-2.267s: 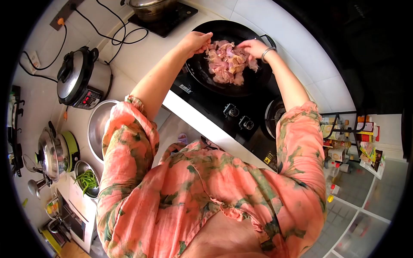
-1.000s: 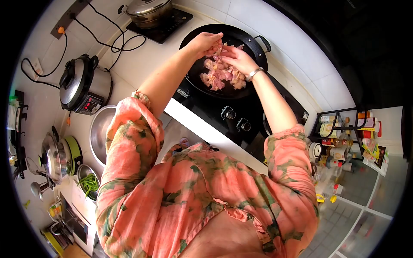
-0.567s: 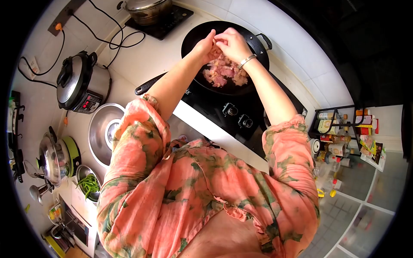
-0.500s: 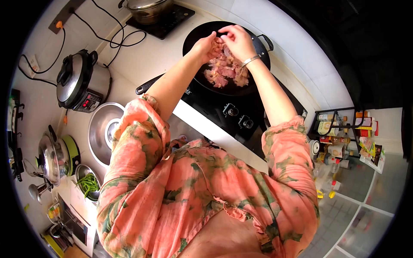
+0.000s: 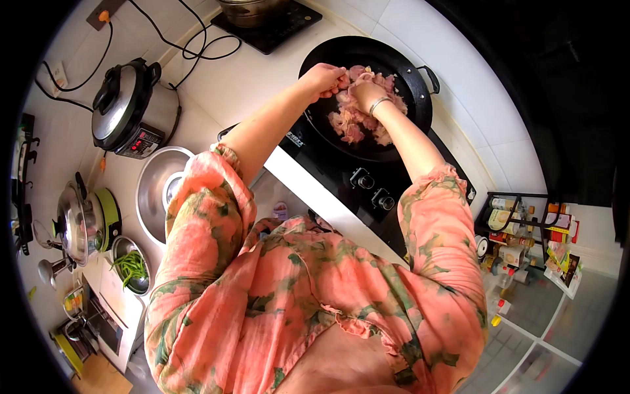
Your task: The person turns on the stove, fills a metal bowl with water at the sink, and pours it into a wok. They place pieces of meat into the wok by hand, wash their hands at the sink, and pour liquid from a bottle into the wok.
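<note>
Pieces of raw meat lie in a heap in the black wok, which sits on the black gas stove. My left hand is over the wok's left side, its fingers curled closed beside the meat. Whatever those fingers hold is hidden. My right hand, with a silver bangle at the wrist, reaches down onto the meat in the wok. Its fingertips are out of sight among the pieces.
An electric pressure cooker and a steel basin stand to the left, with a bowl of green peppers nearer me. A pot sits on an induction cooker. Bottles fill a rack on the right.
My hands were together above the wok, meat in the left one and the right fingers at it. Now the right hand is lower, on the meat, and the left has curled closed. The view has shifted.
</note>
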A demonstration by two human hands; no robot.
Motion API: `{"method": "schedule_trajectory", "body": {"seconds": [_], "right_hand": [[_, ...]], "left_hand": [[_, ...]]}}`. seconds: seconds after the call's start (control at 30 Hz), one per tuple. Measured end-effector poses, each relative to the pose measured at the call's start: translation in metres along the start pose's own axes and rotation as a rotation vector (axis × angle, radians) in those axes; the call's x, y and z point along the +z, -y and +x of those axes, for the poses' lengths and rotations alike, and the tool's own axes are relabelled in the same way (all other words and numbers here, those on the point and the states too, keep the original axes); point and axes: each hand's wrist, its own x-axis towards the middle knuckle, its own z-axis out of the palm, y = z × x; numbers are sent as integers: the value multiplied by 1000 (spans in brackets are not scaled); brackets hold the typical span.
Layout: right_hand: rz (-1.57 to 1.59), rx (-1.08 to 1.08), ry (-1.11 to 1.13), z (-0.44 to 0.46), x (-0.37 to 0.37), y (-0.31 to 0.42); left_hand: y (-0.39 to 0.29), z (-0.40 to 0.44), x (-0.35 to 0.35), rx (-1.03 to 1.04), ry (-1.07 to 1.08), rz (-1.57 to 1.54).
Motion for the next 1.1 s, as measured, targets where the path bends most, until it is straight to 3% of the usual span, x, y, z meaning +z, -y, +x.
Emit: {"method": "schedule_trajectory", "body": {"seconds": [0.07,0.13,0.3,0.43,0.53,0.67,0.73,0.87,0.93,1.1], "right_hand": [[42,11,36,-5,-6,-2],[387,35,-86,-13,-8,-8],[550,38,-138,-11,6,-35],[797,-30,-61,-18,1,-43],[1162,105,71,-34,-15,-32],[1406,102,124,-52,-29,-29],[1446,72,104,-59,-28,-28],[1390,0,-14,-66,-27,-24],[1328,7,-16,-69,-29,-20],[1132,15,-95,-68,-19,-18]], "left_hand": [[0,3,0,8,-8,60],[3,7,1,14,-13,181],[16,31,6,-13,29,416],[21,25,22,63,127,439],[24,21,29,139,173,406],[19,11,31,119,53,411],[15,5,30,86,147,354],[14,-2,36,150,136,373],[16,-2,39,285,68,559],[15,-6,46,357,15,735]]}}
